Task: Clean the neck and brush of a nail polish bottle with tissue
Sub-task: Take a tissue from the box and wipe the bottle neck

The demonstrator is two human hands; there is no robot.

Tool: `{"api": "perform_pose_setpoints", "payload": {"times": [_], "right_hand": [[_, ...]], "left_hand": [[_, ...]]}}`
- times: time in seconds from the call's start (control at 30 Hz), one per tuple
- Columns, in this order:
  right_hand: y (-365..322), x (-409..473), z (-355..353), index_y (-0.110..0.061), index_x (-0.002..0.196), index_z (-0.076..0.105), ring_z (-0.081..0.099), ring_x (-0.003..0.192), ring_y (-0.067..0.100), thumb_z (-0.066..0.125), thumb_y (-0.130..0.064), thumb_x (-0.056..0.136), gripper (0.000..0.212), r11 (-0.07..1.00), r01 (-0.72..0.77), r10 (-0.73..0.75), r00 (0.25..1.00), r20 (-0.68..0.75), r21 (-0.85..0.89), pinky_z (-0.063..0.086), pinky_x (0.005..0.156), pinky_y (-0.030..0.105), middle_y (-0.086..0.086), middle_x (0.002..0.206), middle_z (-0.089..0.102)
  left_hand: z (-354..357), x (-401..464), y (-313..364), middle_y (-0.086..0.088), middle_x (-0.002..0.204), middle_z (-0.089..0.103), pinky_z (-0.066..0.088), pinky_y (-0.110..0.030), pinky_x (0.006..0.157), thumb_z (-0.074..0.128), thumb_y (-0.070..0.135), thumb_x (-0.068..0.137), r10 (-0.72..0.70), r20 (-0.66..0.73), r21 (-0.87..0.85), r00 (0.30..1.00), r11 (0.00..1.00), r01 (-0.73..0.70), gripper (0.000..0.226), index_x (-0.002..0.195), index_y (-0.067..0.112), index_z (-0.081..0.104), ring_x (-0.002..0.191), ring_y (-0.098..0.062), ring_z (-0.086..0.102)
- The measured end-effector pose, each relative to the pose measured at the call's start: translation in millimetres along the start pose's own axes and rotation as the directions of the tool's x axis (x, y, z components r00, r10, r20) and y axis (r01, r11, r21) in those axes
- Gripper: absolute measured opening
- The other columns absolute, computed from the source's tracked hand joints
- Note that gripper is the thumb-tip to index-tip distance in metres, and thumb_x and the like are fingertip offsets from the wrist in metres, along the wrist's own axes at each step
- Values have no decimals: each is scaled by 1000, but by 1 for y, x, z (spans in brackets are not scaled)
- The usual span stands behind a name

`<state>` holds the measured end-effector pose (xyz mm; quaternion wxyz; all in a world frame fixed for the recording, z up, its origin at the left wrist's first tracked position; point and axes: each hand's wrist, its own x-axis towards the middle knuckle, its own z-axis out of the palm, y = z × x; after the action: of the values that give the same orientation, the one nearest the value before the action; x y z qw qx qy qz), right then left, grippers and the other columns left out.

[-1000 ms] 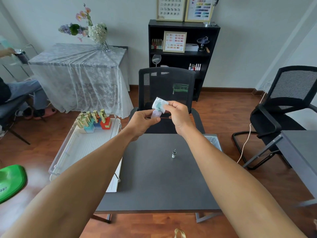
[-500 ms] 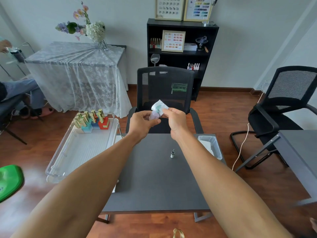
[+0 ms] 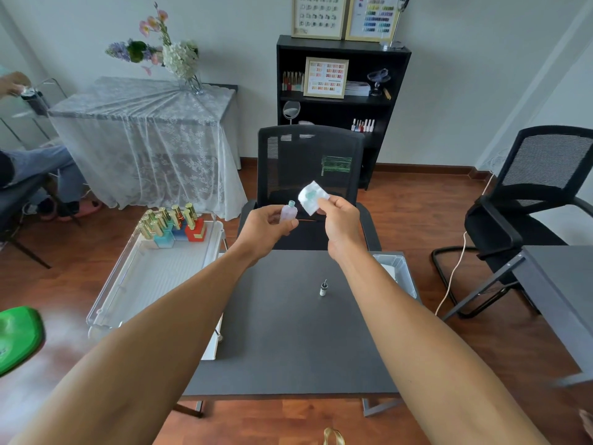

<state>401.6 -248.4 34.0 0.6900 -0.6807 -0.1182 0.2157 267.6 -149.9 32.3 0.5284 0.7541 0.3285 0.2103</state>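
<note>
Up front, both hands are closed: left (image 3: 268,227) grips the open bottle (image 3: 288,212), right (image 3: 340,220) pinches stained tissue (image 3: 312,196).

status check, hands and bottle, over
Left hand holds open bottle. Right hand pinches stained tissue, clear of the neck. Cap with brush stands on table. Nothing in the way.
</note>
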Motion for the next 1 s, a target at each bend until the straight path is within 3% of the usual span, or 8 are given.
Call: {"api": "perform_pose_setpoints", "payload": {"times": [0.1, 0.17, 0.33, 0.53, 0.6, 0.73, 0.87, 1.0], "right_hand": [[-2, 1, -1, -18, 96, 78, 66, 91, 11, 67, -19, 98, 11, 1000, 10, -10, 1000, -17, 7, 42, 67, 18, -2, 97, 75], [-4, 1, 0, -21, 91, 77, 65, 87, 6, 67, -18, 98, 13, 1000, 19, -19, 1000, -12, 1, 42, 66, 17, -6, 94, 75], [-9, -1, 5, -26, 87, 75, 63, 80, 1, 65, -17, 97, 17, 998, 61, -61, 998, 6, -34, 42, 55, 6, -12, 87, 73], [-15, -4, 9, -27, 86, 74, 63, 80, 4, 63, -16, 96, 18, 989, 128, -126, 992, 31, -68, 43, 52, 2, -11, 87, 72], [-16, -3, 10, -24, 85, 73, 62, 76, 2, 62, -14, 96, 19, 979, 167, -163, 986, 47, -117, 43, 54, 4, -10, 84, 71], [-14, -5, 13, -8, 72, 70, 47, 52, -1, 60, -7, 93, 23, 968, 205, -193, 977, 91, -148, 35, 45, 10, -8, 62, 60], [-14, -10, 18, -14, 57, 54, 38, 45, 2, 57, -2, 91, 35, 949, 236, -209, 967, 144, -208, 30, 44, 14, -17, 43, 44], [-14, -20, 24, -12, 51, 43, 34, 42, 5, 54, 0, 84, 36, 933, 229, -194, 970, 148, -277, 26, 41, 15, -15, 39, 37]], "left_hand": [[-1, -2, 1, -7, 113, 74, 57, -29, 75, 74, 32, 98, -53, 62, -92, 997, 994, 59, 39, 128, 12, 59, 99, -20, 75], [-1, -3, 4, -13, 120, 72, 60, -34, 83, 72, 27, 101, -103, 118, -217, 988, 968, 127, 39, 132, 8, 57, 106, -22, 75], [1, -2, 11, -16, 121, 73, 49, -27, 75, 63, 19, 105, -175, 136, -424, 975, 879, 217, 15, 117, 11, 66, 96, -19, 67], [-2, -1, 8, -6, 84, 61, 47, -24, 65, 70, 29, 101, -89, 101, -268, 991, 957, 113, 14, 104, 15, 67, 73, -13, 54], [-5, -1, 6, -5, 83, 63, 46, -20, 60, 70, 30, 102, -63, 102, -228, 993, 970, 85, 11, 97, 20, 68, 66, -9, 54], [-7, -3, 4, -3, 87, 66, 46, -20, 61, 67, 30, 103, -57, 108, -199, 992, 977, 78, 16, 109, 15, 72, 64, -5, 58], [-7, -5, 5, 0, 85, 67, 46, -23, 62, 70, 27, 101, -52, 93, -174, 994, 983, 67, 27, 122, 9, 73, 60, 0, 60], [-6, -7, 6, -3, 84, 71, 48, -26, 62, 83, 27, 91, -65, 9, -125, 998, 990, 66, 31, 113, 9, 71, 64, -4, 63]]}}
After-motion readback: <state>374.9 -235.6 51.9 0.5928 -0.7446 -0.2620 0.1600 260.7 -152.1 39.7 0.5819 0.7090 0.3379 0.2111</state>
